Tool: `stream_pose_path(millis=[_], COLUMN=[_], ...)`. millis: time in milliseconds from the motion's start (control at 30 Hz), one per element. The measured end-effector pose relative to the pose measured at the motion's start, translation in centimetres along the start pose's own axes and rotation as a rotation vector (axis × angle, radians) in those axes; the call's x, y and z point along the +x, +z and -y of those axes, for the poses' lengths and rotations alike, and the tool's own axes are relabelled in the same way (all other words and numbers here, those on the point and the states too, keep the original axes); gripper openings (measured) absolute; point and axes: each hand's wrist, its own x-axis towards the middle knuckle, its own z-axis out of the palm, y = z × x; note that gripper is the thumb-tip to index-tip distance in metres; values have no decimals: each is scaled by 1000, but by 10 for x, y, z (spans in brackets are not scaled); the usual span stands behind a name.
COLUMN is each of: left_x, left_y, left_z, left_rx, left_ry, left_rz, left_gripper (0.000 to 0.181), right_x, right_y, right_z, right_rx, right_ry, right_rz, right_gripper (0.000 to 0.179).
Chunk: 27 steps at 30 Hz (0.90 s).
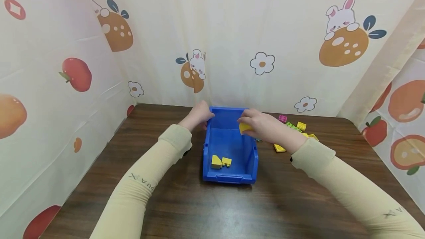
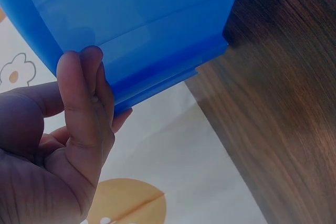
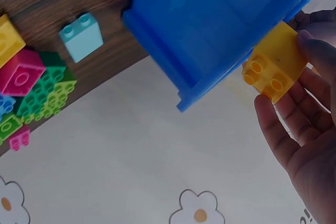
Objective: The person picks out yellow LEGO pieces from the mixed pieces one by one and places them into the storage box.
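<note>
A blue plastic storage bin (image 1: 227, 141) stands on the table with its low front facing me. My left hand (image 1: 199, 115) holds the bin at its far left edge; in the left wrist view, its fingers (image 2: 81, 98) lie against the outer wall, with the thumb at the rim. My right hand (image 1: 262, 123) pinches a yellow toy building block (image 3: 278, 61) by the bin's right wall, studs showing in the right wrist view. Inside the bin, near the front, sit a yellow block (image 1: 216, 162) and a smaller yellow piece (image 1: 227, 161).
Right of the bin lies a group of loose blocks: pink (image 1: 282, 118), green (image 1: 293, 127) and several yellow ones (image 1: 279, 148). A light teal block (image 3: 81, 38) stands between them and the bin. A printed curtain (image 1: 229, 80) borders the dark wooden table (image 1: 166, 205).
</note>
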Motion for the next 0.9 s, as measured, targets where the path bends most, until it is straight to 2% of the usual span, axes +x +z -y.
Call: stream_pose_path(millis=[400,700,900], left_x=[0,-1,0], left_y=[0,0,0], left_z=[0,1,2], left_rx=[-5,-26,-37], left_ry=[6,5,-2], left_rz=[-1,6,5], left_gripper=[25,23,22], right_x=[12,19,24], right_y=[15,28,37], right_z=[8,13,16], right_rx=[53,62,60], right_ry=[17,-36,-39], right_rz=[49,41,75], right_gripper=[37,36,36])
